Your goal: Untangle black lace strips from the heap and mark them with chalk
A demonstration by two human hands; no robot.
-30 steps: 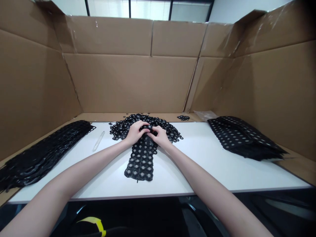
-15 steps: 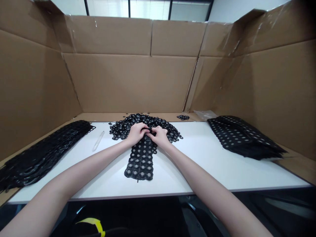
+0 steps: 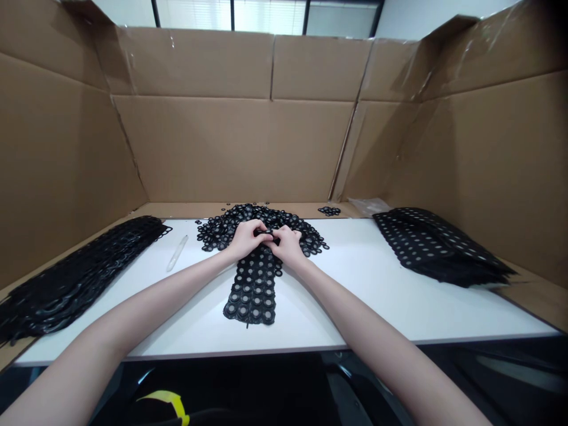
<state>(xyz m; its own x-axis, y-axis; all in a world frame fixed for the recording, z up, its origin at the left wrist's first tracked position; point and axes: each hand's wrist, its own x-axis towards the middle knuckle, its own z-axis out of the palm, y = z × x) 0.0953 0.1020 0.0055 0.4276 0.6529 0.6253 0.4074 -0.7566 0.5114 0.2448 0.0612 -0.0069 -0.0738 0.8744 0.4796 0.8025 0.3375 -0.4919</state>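
A black strip (image 3: 252, 287) with rows of round grey-centred discs lies flat on the white table, its far end under my hands. My left hand (image 3: 247, 239) and my right hand (image 3: 286, 244) meet at that far end, thumbs and fingers pinched close together. Something small and black shows between the fingertips; it looks like a ring, but the fingers cover most of it. Just behind the hands spreads a heap of small black rings (image 3: 217, 234), some loose at its edges.
A thick stack of black strips (image 3: 80, 272) lies at the left, with a whitish pen-like tool (image 3: 177, 253) beside it. Black perforated sheets (image 3: 435, 245) are piled at the right. A few rings (image 3: 329, 211) sit at the back. Cardboard walls (image 3: 231, 148) enclose the table (image 3: 355, 284).
Both hands stay at the strip's far end, with only slight shifts of the fingers. The strip and the heap look unmoved.
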